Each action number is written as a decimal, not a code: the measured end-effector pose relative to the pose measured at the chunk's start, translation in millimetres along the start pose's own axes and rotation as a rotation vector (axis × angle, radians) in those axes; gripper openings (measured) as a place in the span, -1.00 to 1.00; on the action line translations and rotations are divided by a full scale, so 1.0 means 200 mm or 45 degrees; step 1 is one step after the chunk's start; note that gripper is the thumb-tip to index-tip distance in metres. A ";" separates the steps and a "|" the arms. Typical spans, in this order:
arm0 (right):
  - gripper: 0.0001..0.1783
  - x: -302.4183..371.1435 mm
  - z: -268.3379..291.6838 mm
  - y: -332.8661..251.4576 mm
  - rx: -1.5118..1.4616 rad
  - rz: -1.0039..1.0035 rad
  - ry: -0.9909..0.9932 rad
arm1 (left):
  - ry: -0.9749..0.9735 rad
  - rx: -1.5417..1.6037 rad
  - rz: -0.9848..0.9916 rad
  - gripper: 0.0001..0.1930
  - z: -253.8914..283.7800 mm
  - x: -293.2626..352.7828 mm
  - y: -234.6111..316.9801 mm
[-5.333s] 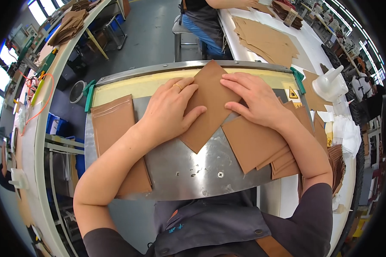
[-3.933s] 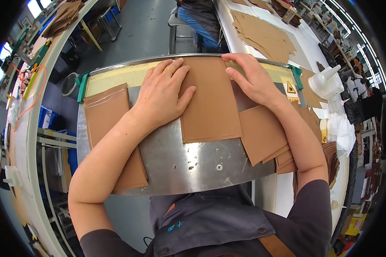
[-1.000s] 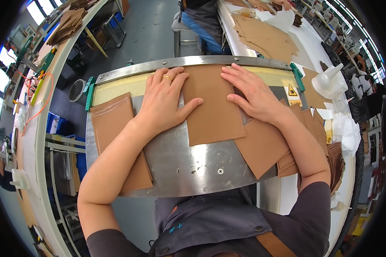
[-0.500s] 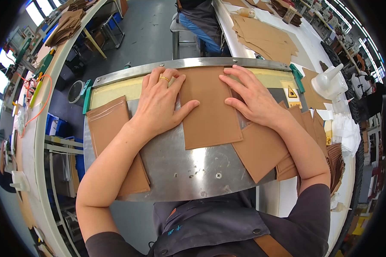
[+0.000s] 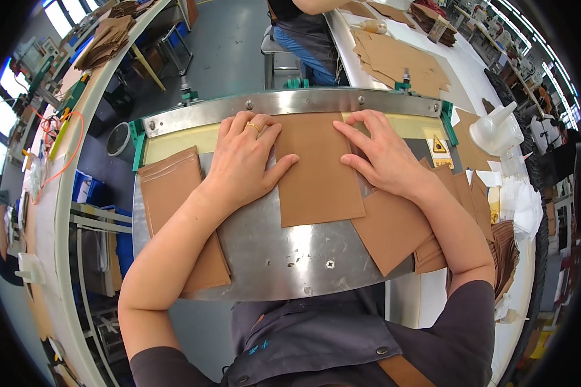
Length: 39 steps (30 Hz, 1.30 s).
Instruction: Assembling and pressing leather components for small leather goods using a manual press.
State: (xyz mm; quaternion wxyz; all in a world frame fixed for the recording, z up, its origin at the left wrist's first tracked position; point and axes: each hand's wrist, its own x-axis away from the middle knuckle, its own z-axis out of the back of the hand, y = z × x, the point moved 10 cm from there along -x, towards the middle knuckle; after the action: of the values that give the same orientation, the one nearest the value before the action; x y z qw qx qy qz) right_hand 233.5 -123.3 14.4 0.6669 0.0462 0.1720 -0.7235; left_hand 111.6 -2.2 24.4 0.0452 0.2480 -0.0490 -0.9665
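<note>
A brown rectangular leather-like panel (image 5: 319, 177) lies flat on the metal plate (image 5: 274, 248), its far edge at the long metal bar (image 5: 297, 102). My left hand (image 5: 245, 158) rests at the panel's left edge, thumb stretched onto its surface and fingers pointing toward the bar. Along the right edge sits my right hand (image 5: 384, 155), with forefinger and thumb tips touching the panel. Both hands are open, pressing rather than gripping. Under my left forearm lies another brown panel (image 5: 171, 187) with pale lines near its far end. More brown panels (image 5: 394, 229) overlap beside and beneath my right forearm.
Green brackets (image 5: 137, 145) stand at the bar's ends, and a warning label (image 5: 439, 147) is at the right. A white bottle-like container (image 5: 497, 129) is on the right-hand table. Another person (image 5: 306, 45) sits beyond the bar. A long bench (image 5: 64, 161) runs along the left.
The metal bar now looks broader, and green fittings show behind it. The view has shifted slightly. My hands keep nearly the same place on the panel. The other person's forearm has come into view.
</note>
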 end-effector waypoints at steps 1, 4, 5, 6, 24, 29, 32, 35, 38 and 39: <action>-0.43 0.01 -0.01 0.01 -0.030 -0.023 -0.029 | -0.032 -0.009 0.000 -0.47 -0.01 0.01 0.00; -0.43 0.01 -0.01 0.01 -0.006 -0.035 -0.042 | 0.029 0.155 -0.273 -0.50 0.03 0.00 0.10; -0.43 0.01 -0.02 0.01 -0.002 -0.025 -0.046 | 0.036 0.153 -0.264 -0.50 0.05 0.00 0.11; -0.46 0.01 0.01 0.01 -0.063 -0.023 0.020 | -0.074 0.096 -0.244 -0.51 0.05 0.00 0.11; -0.43 0.02 0.07 0.06 -0.002 0.012 0.119 | -0.077 0.068 0.191 -0.24 -0.09 0.04 -0.02; -0.38 0.03 0.05 0.14 0.007 -0.079 0.087 | -0.059 -0.028 0.164 -0.21 -0.07 0.04 0.01; -0.40 0.02 0.05 0.17 -0.054 -0.091 0.121 | -0.093 -0.019 0.240 -0.17 -0.06 0.05 -0.01; -0.46 0.01 0.06 0.21 -0.306 -0.182 0.151 | -0.113 0.005 0.256 -0.18 -0.06 0.05 -0.03; -0.52 0.02 0.13 0.28 -0.445 -0.250 0.288 | -0.069 -0.002 0.253 -0.20 -0.06 0.06 -0.03; -0.54 0.03 0.18 0.30 -0.413 -0.228 0.394 | -0.062 -0.010 0.249 -0.20 -0.05 0.05 -0.03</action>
State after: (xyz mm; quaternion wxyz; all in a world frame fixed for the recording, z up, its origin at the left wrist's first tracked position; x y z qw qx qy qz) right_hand 297.0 -142.8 35.1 0.5644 0.0332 0.3896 -0.7270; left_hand 106.7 1.8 9.3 0.1393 0.2184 -0.0703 -0.9633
